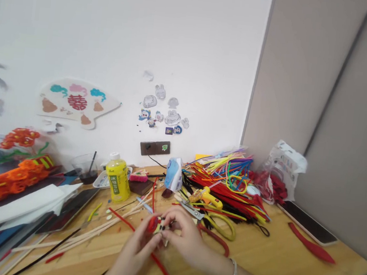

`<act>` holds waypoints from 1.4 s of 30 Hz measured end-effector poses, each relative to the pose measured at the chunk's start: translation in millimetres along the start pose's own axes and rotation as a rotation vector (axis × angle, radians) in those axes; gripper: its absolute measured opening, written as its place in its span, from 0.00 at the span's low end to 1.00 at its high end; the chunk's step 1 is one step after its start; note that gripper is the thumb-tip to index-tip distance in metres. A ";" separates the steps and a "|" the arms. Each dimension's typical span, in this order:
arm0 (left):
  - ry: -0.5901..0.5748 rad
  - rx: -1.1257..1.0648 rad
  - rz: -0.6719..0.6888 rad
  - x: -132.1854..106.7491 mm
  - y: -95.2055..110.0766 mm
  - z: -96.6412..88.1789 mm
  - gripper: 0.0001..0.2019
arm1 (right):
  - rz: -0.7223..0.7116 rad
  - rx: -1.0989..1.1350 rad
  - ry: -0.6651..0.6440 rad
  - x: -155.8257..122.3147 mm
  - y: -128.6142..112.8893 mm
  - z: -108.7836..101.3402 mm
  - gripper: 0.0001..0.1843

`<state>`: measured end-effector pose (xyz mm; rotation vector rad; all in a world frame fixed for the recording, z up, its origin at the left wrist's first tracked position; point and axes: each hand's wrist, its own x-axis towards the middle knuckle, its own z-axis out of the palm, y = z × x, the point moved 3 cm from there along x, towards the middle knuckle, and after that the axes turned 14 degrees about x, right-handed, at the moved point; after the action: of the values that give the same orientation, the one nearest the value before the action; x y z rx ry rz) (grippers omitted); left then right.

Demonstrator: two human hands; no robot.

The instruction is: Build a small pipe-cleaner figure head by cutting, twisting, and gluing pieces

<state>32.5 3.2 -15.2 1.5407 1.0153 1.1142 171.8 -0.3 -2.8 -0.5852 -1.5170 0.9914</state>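
Observation:
Both hands meet at the front middle of the wooden table. My left hand (141,242) is closed round the left side of a small red, pale and black pipe-cleaner figure (154,224). My right hand (186,236) pinches the same figure from the right, its thumb and fingertips at the black parts. Fingers cover much of the figure. A red pipe cleaner (163,271) slants out below the hands; whether it joins the figure, I cannot tell. Just beyond the right hand lie scissors (192,209) with red and yellow handles, and a yellow glue gun (208,198).
A yellow drink bottle (118,178) stands behind the hands. Bundled coloured pipe cleaners (227,190) heap at the back right, beside a phone (307,222) and a red strip (312,243). Orange pipe-cleaner flowers (11,180) and white paper (25,204) lie left.

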 end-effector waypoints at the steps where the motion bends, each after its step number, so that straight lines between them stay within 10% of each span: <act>1: -0.029 0.005 -0.015 -3.1 -3.4 6.9 0.24 | -0.004 -0.012 -0.003 -1.2 0.7 2.8 0.10; 7: 0.076 -0.001 -0.030 -6.3 -4.5 -1.4 0.25 | 0.043 -0.168 -0.133 4.3 -5.4 -6.2 0.23; 17: 0.131 -0.099 0.068 -6.0 19.2 -18.5 0.24 | 0.536 -1.224 -0.060 -29.8 7.9 -92.7 0.28; 27: 0.286 -0.018 0.167 -21.3 29.7 -18.1 0.21 | 0.497 -1.240 -0.050 -16.4 23.4 -95.0 0.26; 42: 0.178 -0.054 0.117 -22.0 33.2 -20.5 0.22 | 0.333 -0.857 0.133 -20.7 -18.8 -98.2 0.20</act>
<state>10.4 -20.1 16.0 1.4932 1.0146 1.3688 273.9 -1.3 -1.4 -1.5131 -1.7249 0.4782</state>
